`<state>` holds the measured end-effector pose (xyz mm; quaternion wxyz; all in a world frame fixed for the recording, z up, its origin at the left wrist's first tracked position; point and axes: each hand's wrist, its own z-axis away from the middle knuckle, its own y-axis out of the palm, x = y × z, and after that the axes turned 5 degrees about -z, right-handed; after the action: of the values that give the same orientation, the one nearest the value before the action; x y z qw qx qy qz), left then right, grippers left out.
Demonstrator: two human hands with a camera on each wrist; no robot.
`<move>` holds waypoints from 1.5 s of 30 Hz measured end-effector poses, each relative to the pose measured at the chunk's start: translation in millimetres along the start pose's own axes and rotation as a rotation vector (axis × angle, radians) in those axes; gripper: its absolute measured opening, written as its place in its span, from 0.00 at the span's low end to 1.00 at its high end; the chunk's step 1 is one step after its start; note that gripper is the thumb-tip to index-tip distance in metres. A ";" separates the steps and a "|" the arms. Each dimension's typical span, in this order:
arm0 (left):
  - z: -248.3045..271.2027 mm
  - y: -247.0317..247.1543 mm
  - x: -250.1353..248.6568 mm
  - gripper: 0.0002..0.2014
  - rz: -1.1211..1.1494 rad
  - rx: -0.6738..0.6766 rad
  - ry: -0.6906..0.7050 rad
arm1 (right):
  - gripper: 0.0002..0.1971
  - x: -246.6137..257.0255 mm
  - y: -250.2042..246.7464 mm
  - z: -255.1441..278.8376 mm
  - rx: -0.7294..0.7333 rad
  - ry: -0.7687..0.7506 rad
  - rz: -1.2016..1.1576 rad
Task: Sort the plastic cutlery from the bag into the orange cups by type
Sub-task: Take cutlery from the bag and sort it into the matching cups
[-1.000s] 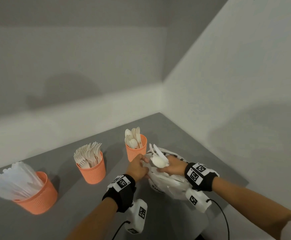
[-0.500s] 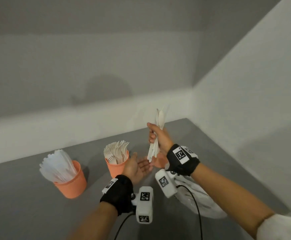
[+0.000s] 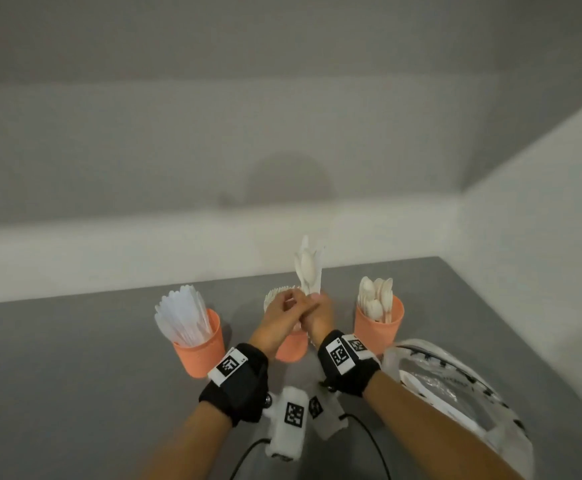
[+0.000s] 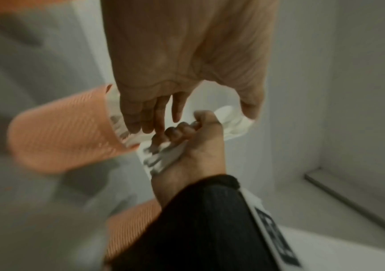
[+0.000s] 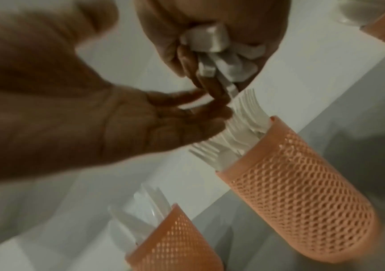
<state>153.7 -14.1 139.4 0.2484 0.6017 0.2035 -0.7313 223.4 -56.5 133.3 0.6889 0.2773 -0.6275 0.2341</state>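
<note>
Orange mesh cups stood in a row across the middle of the head view on the grey bench (image 3: 75,375). The left cup (image 3: 202,344) held knives (image 3: 182,315), the middle cup (image 3: 291,348) held forks (image 5: 244,132) and was mostly hidden behind the hands, and the right cup (image 3: 379,327) held spoons (image 3: 376,299).

The right hand (image 3: 319,318) was just above the middle cup, its fingers (image 4: 179,132) curled tight round a bundle of white cutlery (image 3: 308,268) that stood upright, a spoon bowl showing at the top. In the right wrist view the square handle ends (image 5: 212,40) stuck out below the fist.

The left hand (image 3: 282,315) touched the right one from the left side. Its fingers (image 5: 186,110) were loosely bent and reached in at the bundle's handles; whether they actually pinched a piece I cannot tell, as the view is blurred.

The clear plastic bag (image 3: 456,386) lay at the lower right of the head view, near the right forearm, with white pieces inside.
</note>
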 end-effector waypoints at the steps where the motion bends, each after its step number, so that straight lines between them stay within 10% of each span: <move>1: -2.2 -1.4 -3.3 0.22 -0.038 -0.052 0.026 | 0.13 -3.6 4.0 0.5 -0.017 -0.011 0.071; 8: -14.0 -12.2 -10.9 0.08 0.028 -0.309 0.045 | 0.13 -12.9 8.3 9.6 0.179 -0.118 0.450; 16: -6.3 -23.2 -25.5 0.06 0.039 0.034 0.133 | 0.06 -3.9 -10.1 3.8 0.659 0.379 -0.029; 19: -9.1 -25.4 -26.5 0.06 0.030 0.055 0.129 | 0.20 0.4 -2.0 8.2 0.604 0.393 -0.078; 25: -17.6 -27.2 -25.7 0.20 0.168 -0.223 0.166 | 0.12 1.2 13.0 7.1 0.282 0.109 0.170; 33: -15.3 -25.4 -26.5 0.05 0.073 -0.149 0.187 | 0.10 12.4 0.4 13.7 0.565 0.426 -0.162; 38: -18.2 -28.2 -27.8 0.18 -0.075 -0.257 0.253 | 0.09 8.9 3.5 12.8 0.438 0.315 -0.104; 45: -21.6 -31.4 -28.2 0.13 -0.147 -0.379 0.341 | 0.14 1.6 -0.7 6.2 0.429 0.251 -0.101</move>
<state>155.8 27.1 162.8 0.2647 0.6427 0.4190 -0.5842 219.5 -61.3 135.2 0.6977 0.4170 -0.4583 0.3595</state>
